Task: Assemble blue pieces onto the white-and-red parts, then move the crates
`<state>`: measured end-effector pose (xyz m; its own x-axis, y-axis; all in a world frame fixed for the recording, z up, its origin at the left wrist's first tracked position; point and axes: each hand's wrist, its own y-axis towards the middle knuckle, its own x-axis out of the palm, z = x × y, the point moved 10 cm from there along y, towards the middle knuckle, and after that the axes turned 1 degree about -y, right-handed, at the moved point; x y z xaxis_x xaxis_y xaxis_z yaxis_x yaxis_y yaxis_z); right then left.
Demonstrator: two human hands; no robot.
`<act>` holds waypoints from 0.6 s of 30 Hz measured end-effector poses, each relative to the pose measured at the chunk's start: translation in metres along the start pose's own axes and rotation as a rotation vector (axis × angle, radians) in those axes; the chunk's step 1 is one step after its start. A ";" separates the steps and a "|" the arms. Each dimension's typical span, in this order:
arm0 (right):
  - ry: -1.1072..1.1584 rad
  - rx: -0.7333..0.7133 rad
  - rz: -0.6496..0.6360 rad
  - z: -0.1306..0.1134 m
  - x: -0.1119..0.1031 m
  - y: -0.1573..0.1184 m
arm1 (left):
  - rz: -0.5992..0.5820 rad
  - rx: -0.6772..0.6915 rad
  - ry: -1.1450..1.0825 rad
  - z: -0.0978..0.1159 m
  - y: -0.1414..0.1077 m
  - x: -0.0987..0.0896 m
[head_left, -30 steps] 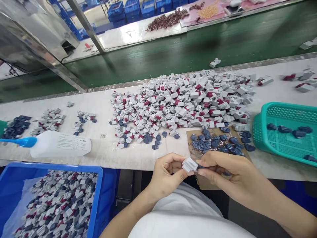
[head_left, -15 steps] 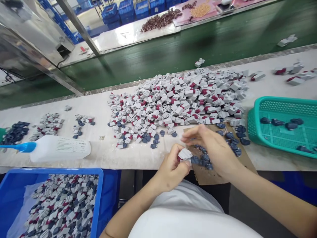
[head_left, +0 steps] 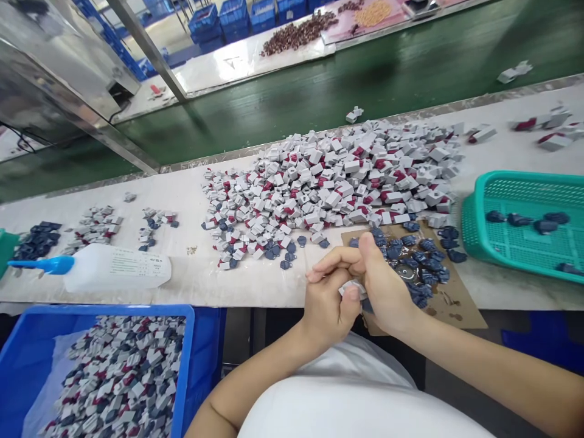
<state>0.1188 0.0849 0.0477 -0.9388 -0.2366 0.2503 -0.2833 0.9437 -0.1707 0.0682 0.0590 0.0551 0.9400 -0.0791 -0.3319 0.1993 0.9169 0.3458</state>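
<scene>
My left hand (head_left: 323, 313) is closed around a small grey plastic part (head_left: 352, 288), its thumb lying along the near side. Against the part's right side presses the palm of my right hand (head_left: 387, 289), whose fingers wrap over the back of my left fingers. Most of the part is hidden between the two hands. Just beyond and to the right, navy plastic pieces (head_left: 426, 258) lie on a wet-stained brown cardboard sheet (head_left: 460, 298). A large heap of grey and maroon plastic parts (head_left: 328, 182) spreads over the white table past my hands.
A green basket (head_left: 474, 234) with several navy pieces stands at right. On the left are a white bottle with a blue spout (head_left: 118, 267) and small part piles. A blue bin (head_left: 189, 353) of assembled parts sits lower left. A green conveyor (head_left: 274, 109) runs behind the table.
My right hand has come down and left from above the cardboard, closing over my left hand and the grey part. The view has shifted slightly.
</scene>
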 end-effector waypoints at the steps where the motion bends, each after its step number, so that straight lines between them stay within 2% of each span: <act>1: -0.029 -0.053 0.015 -0.002 -0.001 -0.003 | 0.017 0.014 -0.010 0.002 0.000 0.001; 5: -0.128 -0.269 0.085 -0.012 -0.006 -0.012 | 0.021 0.014 0.005 0.004 -0.001 0.003; 8: -0.109 -0.355 0.111 -0.015 -0.008 -0.012 | 0.016 -0.001 0.010 0.002 0.002 0.002; 11: -0.054 -0.323 0.159 -0.007 -0.012 -0.004 | 0.033 -0.083 0.004 -0.009 0.005 0.001; 15: 0.080 -0.204 0.240 0.016 -0.017 0.007 | 0.065 -0.265 -0.019 -0.035 0.002 0.002; 18: 0.223 -0.088 0.244 0.035 -0.014 0.014 | 0.108 -0.414 -0.077 -0.054 -0.005 -0.001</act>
<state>0.1209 0.0937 0.0086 -0.9082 0.0457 0.4159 -0.0287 0.9849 -0.1710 0.0512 0.0754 0.0061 0.9705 0.0116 -0.2409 -0.0147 0.9998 -0.0110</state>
